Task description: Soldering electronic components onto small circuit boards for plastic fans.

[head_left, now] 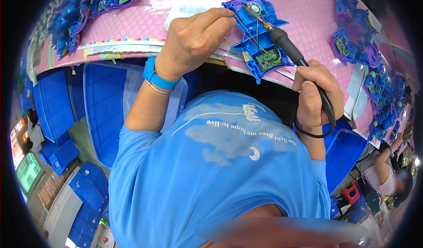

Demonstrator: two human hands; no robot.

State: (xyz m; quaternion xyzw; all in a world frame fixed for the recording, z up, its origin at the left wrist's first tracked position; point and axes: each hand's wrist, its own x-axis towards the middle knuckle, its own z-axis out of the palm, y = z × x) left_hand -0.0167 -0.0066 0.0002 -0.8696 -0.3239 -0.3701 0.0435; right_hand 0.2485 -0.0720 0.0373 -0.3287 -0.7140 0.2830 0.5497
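In my right hand [318, 91] is a soldering iron [285, 43], gripped by its black handle, its metal tip angled up and left over a blue plastic shell [264, 41]. The tip lies across a small round speaker [255, 7] in the shell's far part. My left hand [194, 38] is closed in a pinch at the shell's left edge, on a thin wire [238, 13] whose end shows by the fingertips. Coloured wires run down to a green circuit board [268, 61] in the shell's near part.
More blue and purple shells with wiring lie at the far left [72, 25] and in a row along the right [357, 41]. Blue bins [103, 111] stand below the pink-covered table [304, 3]. Another person [385, 173] sits at the far right.
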